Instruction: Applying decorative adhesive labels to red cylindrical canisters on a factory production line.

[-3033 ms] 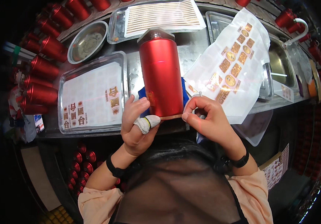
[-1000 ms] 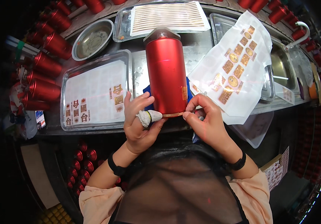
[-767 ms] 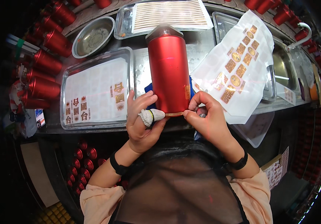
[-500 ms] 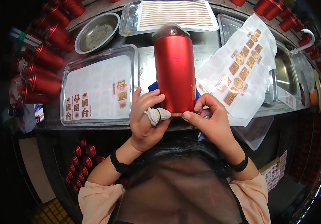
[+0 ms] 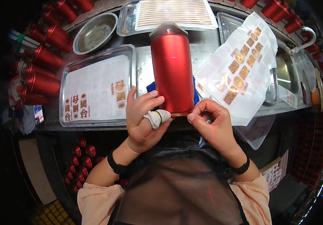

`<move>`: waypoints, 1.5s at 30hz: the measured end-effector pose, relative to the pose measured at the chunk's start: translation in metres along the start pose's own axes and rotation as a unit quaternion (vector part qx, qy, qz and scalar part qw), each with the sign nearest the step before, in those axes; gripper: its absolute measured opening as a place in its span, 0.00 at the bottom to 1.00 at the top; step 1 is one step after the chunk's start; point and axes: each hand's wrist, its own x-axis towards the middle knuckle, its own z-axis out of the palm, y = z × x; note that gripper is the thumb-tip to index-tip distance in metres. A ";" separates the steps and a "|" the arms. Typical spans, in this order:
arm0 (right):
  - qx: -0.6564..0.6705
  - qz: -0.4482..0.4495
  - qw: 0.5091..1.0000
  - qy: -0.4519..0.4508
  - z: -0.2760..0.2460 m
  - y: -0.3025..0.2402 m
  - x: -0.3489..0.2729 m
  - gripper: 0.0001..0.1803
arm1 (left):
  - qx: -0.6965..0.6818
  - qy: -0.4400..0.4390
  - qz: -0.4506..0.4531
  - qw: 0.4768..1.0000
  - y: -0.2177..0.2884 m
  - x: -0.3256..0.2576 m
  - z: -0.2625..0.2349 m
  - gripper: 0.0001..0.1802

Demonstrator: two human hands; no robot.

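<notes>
A red metallic bottle [image 5: 172, 71] lies lengthwise before me on a blue cloth [image 5: 196, 93], its dark faceted end pointing away. My left hand [image 5: 144, 118] grips its near left side, some fingers stretched along it. One finger wears a white knit cover [image 5: 157, 118] with a yellow band; its tip, close to the thumb, presses at the bottle's near edge. Along that edge runs a narrow gold strip [image 5: 179, 114]. Between thumb and forefinger, my right hand [image 5: 212, 122] pinches the strip's right end. A bluish-white item [image 5: 203, 142] shows below that hand; its kind is unclear.
At left a clear tray [image 5: 133, 86] holds a sheet with gold and brown stickers. A sticker sheet [image 5: 240, 75] lies at right, overlapping another tray. Farther back are a metal bowl [image 5: 96, 33] and a striped sheet [image 5: 174, 15]. Red bottles [image 5: 43, 86] crowd the left; a sink [image 5: 287, 71] is right.
My right hand has moved slightly right from the bottle, and the pinched end of the strip now bends away from the edge. A gold label on the bottle's right side has gone out of sight.
</notes>
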 end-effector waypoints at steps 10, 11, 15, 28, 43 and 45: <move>0.003 0.031 0.999 -0.006 -0.004 0.008 0.006 0.06 | 0.018 0.003 0.036 0.999 0.001 -0.002 0.005 0.19; 0.017 0.039 0.999 -0.007 -0.004 0.008 0.006 0.06 | 0.021 0.016 0.039 0.999 0.002 -0.002 0.005 0.18; 0.040 0.055 0.998 -0.006 -0.003 0.007 0.007 0.06 | 0.027 0.009 0.027 0.999 0.005 -0.002 0.005 0.17; 0.058 0.067 0.996 -0.015 -0.005 0.013 0.008 0.06 | 0.039 -0.039 0.090 0.994 0.010 0.015 0.012 0.20; 0.035 0.031 0.999 -0.008 -0.002 0.011 0.002 0.10 | -0.077 -0.038 -0.101 0.991 0.000 -0.001 0.011 0.35; -0.001 0.006 1.000 -0.002 -0.001 0.004 0.002 0.13 | -0.096 -0.017 -0.120 0.988 0.004 -0.009 0.008 0.35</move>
